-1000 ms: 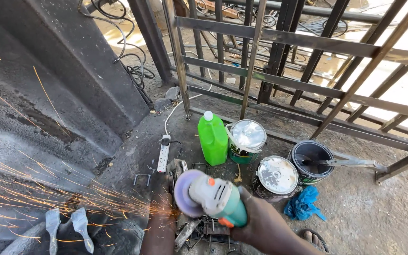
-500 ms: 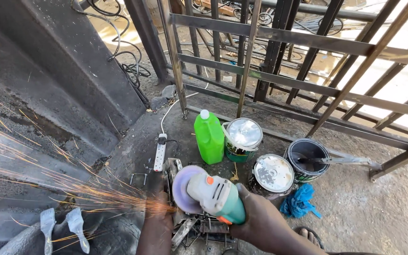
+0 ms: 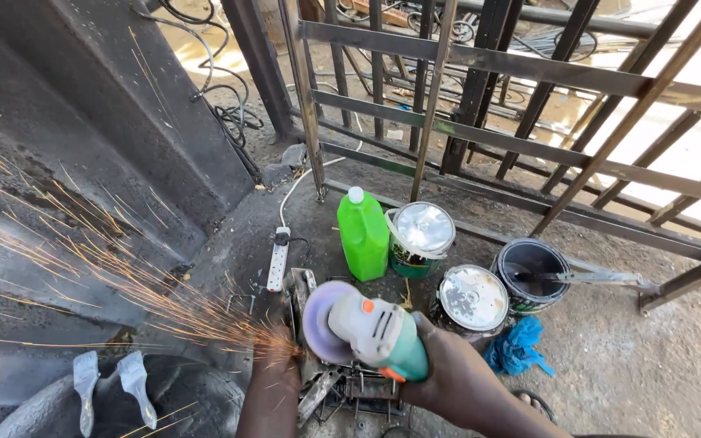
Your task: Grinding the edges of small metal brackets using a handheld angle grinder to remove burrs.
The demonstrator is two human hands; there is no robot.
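My right hand (image 3: 456, 369) grips the green-and-grey body of an angle grinder (image 3: 371, 331) low in the middle of the view. Its spinning disc (image 3: 318, 320) faces left and throws orange sparks (image 3: 115, 268) up and to the left across a dark metal surface. My left hand (image 3: 273, 357) is just left of the disc, at the point where the sparks start; what it holds is hidden by glare. Under the grinder lies a small metal workpiece (image 3: 342, 389) of bars.
A green plastic jug (image 3: 363, 234), two lidded paint tins (image 3: 422, 235) (image 3: 470, 300) and an open dark bucket (image 3: 529, 272) with a stick stand to the right. A white power strip (image 3: 277, 258), blue rag (image 3: 517, 345) and welded metal gate frame (image 3: 480, 73) surround them.
The spark spray has risen and spread higher up the left metal surface. The grinder and both hands have stayed at about the same spot over the workpiece.
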